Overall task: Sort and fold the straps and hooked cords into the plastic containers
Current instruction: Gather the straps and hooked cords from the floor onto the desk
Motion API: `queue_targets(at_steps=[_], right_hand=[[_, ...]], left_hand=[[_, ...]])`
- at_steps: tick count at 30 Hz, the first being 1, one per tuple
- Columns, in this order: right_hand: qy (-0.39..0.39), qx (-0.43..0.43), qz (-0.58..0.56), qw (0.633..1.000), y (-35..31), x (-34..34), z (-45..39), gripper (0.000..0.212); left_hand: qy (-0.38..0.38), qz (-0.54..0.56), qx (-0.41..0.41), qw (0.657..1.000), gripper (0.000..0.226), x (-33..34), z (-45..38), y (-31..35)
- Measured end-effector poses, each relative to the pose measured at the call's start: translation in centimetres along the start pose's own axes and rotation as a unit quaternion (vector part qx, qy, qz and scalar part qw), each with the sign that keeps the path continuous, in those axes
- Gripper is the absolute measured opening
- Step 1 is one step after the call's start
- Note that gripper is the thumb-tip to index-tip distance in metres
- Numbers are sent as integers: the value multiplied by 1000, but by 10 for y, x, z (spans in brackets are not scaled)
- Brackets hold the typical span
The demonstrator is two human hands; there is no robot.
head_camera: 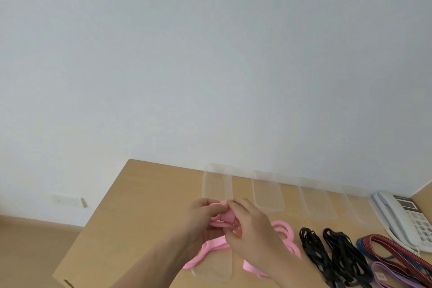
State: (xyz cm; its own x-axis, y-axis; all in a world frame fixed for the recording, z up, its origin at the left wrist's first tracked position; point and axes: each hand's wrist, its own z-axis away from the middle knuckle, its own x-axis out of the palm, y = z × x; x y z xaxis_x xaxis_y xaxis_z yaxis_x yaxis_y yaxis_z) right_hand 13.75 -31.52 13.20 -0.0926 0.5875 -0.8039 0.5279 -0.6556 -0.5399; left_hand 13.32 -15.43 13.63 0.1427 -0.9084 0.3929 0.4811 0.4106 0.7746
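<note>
Both hands meet above the wooden table [140, 194] on a pink strap [211, 246]. My left hand [202, 218] grips a folded bundle of it, and my right hand [251, 224] pinches the same bundle from the right. The strap's loose end trails down over a clear plastic container [210, 269] lying near me. More pink loops [284, 229] lie to the right of my right hand. Further right are two black cords [336, 252], a red and blue striped cord [385, 248] and a lilac strap [383, 271].
Several clear plastic containers stand in a row at the table's back edge, such as one [216, 182] and another [268, 192]. A white desk telephone [406, 217] sits at the far right. The table's left edge drops to the floor beside a white wall.
</note>
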Motion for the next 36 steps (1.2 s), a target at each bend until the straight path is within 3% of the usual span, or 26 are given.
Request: queue_targets(at_steps=[6, 10, 14, 18, 23, 29, 33, 36], right_hand=[[-46, 51, -39, 997, 29, 11, -35, 45], [-76, 58, -61, 994, 51, 19, -70, 33], [-68, 67, -55, 994, 82, 35, -106, 18], [-59, 84, -30, 994, 123, 50, -143, 19], [-81, 91, 19, 992, 160, 81, -181, 7], [-77, 96, 46, 991, 189, 111, -203, 18], [-89, 118, 15, 989, 198, 115, -209, 25], [-84, 91, 60, 990, 200, 121, -206, 23]], left_hand=[[15, 4, -24, 1000, 27, -14, -42, 0], [18, 7, -53, 998, 23, -25, -69, 5], [53, -52, -55, 996, 37, -39, -107, 13], [196, -192, -28, 961, 26, -50, -157, 15], [206, -352, -25, 912, 28, -43, -197, 7], [255, -382, -28, 888, 15, -49, -219, -1], [268, -390, -28, 881, 18, -54, -223, 2], [268, -391, -24, 880, 20, -53, -223, 1]])
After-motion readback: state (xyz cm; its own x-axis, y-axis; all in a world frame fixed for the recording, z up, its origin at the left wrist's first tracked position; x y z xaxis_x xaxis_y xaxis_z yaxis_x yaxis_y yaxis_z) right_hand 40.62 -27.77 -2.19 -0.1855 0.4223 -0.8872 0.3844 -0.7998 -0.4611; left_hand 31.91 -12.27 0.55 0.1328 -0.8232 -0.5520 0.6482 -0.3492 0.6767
